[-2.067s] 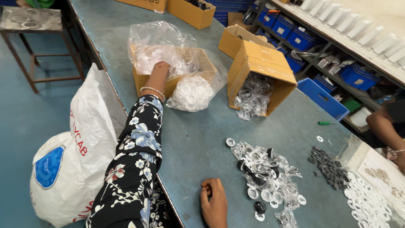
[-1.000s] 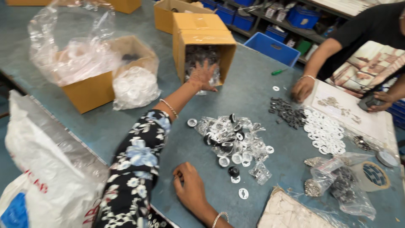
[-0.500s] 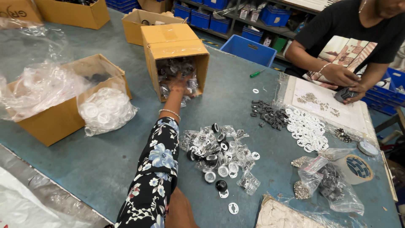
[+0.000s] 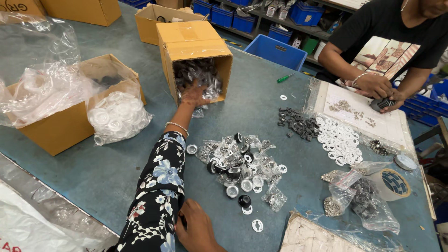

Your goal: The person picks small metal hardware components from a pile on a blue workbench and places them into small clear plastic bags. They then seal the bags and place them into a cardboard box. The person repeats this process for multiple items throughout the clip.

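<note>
Clear plastic packets of small dark parts (image 4: 200,74) fill the tipped brown cardboard box (image 4: 193,46); the left hand (image 4: 193,95) reaches into its mouth, fingers spread over them, grasp unclear. Right hand (image 4: 198,228) rests flat on the blue-grey table (image 4: 261,98), holding nothing, near a heap of round metal fittings (image 4: 240,165).

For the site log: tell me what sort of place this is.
Probably a small-parts assembly or packing workshop: a workbench with a pile of bagged metal parts, cardboard boxes of stock, and blue storage bins on shelves behind.

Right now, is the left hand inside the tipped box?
Yes, the left hand reaches into the mouth of the tipped box, among small clear bags.
</note>
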